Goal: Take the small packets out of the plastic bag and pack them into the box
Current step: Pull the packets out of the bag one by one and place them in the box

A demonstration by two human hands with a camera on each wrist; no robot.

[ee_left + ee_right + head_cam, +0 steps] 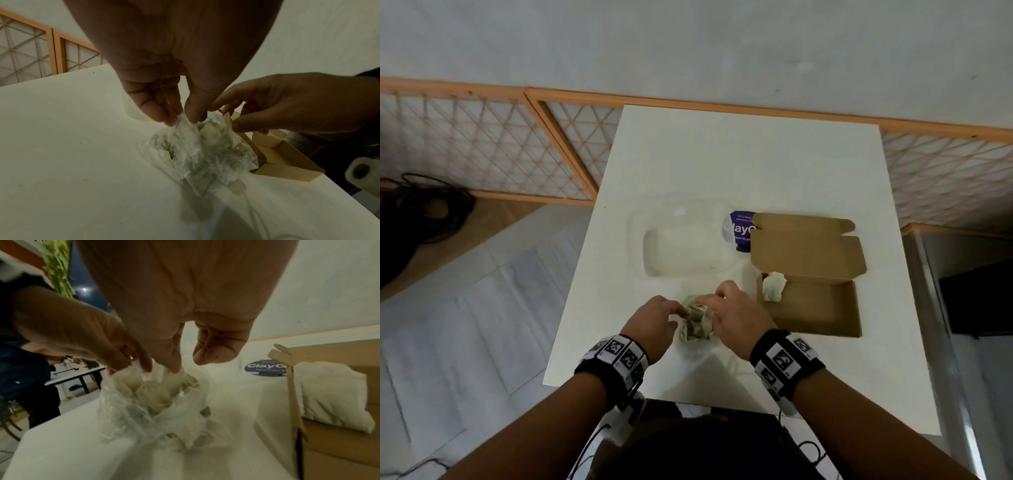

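Observation:
A crumpled clear plastic bag (695, 325) (201, 155) (148, 415) lies on the white table (722, 164), with small white packets (152, 391) bunched inside it. My left hand (654, 322) (180, 118) pinches the bag's left rim. Opposite it, my right hand (736, 315) (183, 368) pinches the right rim, and the mouth is spread between them. Just right of the bag sits the open brown cardboard box (822, 308) (287, 168) (339, 451). One white packet (774, 286) (333, 395) leans in its far left corner.
A clear plastic container (685, 250) stands beyond the bag, with a purple-labelled lid (739, 231) (265, 368) between it and the box's raised flap (808, 246). Wooden lattice screens (482, 144) line the wall behind. Black cables (417, 212) lie on the floor at left.

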